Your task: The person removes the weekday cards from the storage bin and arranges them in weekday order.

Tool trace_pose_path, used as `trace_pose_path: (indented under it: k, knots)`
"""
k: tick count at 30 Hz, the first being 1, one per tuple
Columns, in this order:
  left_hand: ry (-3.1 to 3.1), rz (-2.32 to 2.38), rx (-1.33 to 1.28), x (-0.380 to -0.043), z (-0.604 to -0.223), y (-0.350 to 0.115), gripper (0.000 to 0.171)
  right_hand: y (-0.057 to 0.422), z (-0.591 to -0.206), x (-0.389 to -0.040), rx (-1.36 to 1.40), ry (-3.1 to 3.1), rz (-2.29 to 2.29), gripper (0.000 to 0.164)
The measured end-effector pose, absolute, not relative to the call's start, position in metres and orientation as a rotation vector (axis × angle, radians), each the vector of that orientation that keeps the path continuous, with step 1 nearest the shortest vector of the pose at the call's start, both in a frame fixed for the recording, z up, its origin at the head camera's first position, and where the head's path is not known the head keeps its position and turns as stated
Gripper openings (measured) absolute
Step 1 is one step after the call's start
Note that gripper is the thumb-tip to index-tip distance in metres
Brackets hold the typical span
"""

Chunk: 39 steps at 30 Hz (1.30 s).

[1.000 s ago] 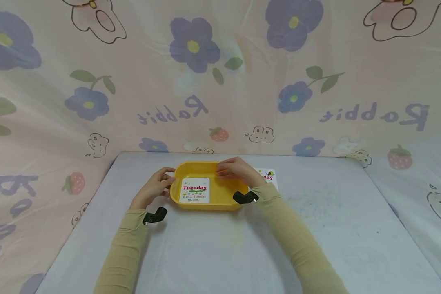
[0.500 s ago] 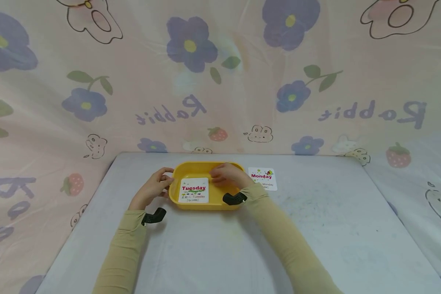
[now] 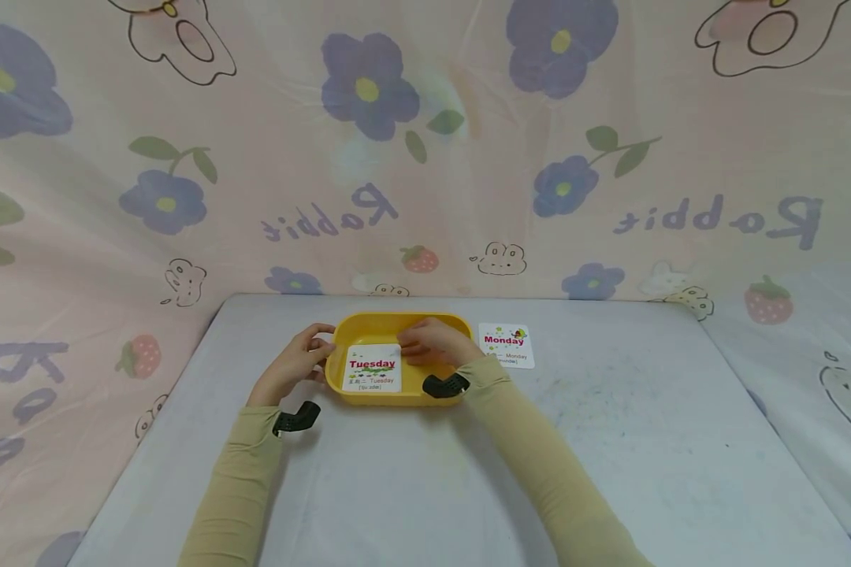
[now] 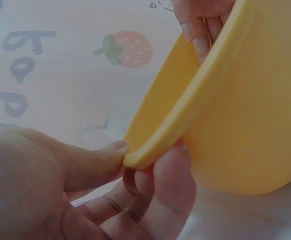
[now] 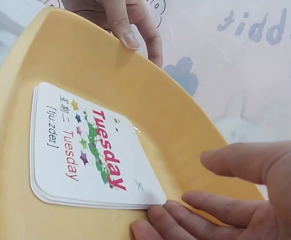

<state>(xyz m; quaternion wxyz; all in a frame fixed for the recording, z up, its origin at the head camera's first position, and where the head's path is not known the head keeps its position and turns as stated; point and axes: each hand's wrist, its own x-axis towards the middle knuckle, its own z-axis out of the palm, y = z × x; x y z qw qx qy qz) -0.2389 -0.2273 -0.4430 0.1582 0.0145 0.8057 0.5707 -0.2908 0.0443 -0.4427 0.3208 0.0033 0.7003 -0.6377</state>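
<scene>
A yellow tray stands on the table, and at its left end my left hand pinches the rim. In the left wrist view the thumb lies on one side of that rim and the fingers on the other. Inside the tray lies a stack of white cards, the top one reading "Tuesday". My right hand is in the tray, right of the stack. Its fingertips are at the stack's edge, while the thumb stands apart from the cards.
A white card reading "Monday" lies on the table right of the tray. The pale table ends at a patterned cloth backdrop, which also runs along both sides.
My right hand has moved left from above the Monday card and the tray's right side to the edge of the card stack. The Monday card has come into view. My left hand stays put.
</scene>
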Motion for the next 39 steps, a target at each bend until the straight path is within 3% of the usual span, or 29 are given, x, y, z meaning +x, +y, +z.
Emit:
trace_pose_path:
  k: [39]
  knots:
    - [2.302, 1.609, 0.005, -0.2390, -0.4411, -0.2271, 0.045, 0.0435, -0.4398, -0.2926, -0.049, 1.922, -1.529, 0.021]
